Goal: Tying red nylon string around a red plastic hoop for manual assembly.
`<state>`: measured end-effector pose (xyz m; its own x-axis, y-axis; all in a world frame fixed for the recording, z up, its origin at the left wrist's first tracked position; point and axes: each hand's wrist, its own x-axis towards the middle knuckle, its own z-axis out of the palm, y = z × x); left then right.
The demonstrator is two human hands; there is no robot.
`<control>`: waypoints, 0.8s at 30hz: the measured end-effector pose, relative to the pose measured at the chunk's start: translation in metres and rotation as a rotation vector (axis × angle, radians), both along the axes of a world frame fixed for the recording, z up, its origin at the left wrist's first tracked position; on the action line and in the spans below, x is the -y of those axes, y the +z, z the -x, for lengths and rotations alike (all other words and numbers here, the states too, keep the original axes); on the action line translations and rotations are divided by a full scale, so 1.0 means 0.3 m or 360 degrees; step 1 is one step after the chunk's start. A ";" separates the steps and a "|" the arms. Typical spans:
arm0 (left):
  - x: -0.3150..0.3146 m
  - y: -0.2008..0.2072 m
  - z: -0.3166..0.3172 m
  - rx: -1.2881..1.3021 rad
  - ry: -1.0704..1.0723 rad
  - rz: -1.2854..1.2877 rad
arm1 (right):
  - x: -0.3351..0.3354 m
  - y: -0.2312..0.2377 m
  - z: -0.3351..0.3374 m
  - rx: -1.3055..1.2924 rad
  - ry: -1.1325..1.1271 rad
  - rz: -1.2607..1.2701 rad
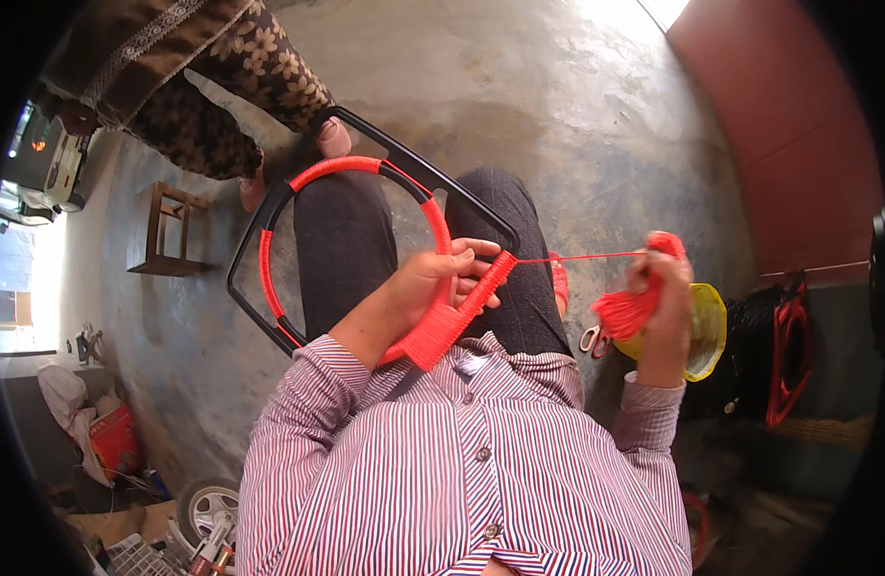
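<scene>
A black metal frame (423, 174) with a round inner ring (266, 264) lies across my lap and thighs. Red cord is wound round most of the ring, with bare black stretches between. A tightly wound red bar (461, 326) runs along the near right side. My left hand (418, 283) reaches through the ring there, its fingers closed round that bar. Out to the right, my right hand (661, 288) is closed on a bundle of red cord (623, 312). One taut strand (577, 258) spans from the bar's upper end to that bundle.
Scissors (593, 341) lie beside a yellow tub (709, 331) beneath my right hand. A person in flowered trousers (274, 72) stands at the frame's far left corner. Further left is a wooden stool (170, 230); a wheel (209, 506) sits lower left. Another red-wound frame (791, 350) stands at right.
</scene>
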<state>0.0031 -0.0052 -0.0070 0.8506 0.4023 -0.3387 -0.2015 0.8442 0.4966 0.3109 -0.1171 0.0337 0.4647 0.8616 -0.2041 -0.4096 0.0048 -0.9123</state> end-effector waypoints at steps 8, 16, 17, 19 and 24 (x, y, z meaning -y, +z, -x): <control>-0.010 0.012 0.012 -0.0163 0.0183 -0.0147 | 0.342 -0.193 -0.772 -0.0174 -0.0975 -0.0229; 0.022 -0.037 -0.054 -0.0057 0.0056 -0.0239 | 0.242 -0.168 -0.054 0.0380 0.0438 0.0027; 0.033 -0.043 -0.069 0.0013 0.0056 -0.0242 | 0.192 -0.039 0.105 0.0253 0.0751 0.0264; 0.055 0.006 -0.068 0.0143 0.0060 -0.0307 | 0.095 -0.042 0.187 0.1210 0.1297 0.0046; 0.035 0.075 0.042 -0.0075 0.0212 -0.0407 | -0.132 -0.050 0.343 0.1323 0.1011 0.0011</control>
<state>-0.0095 -0.0157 0.0155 0.7703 0.5869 -0.2495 -0.2740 0.6579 0.7015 0.2079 -0.0775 0.0186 -0.0772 0.9965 -0.0334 0.4215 0.0023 -0.9068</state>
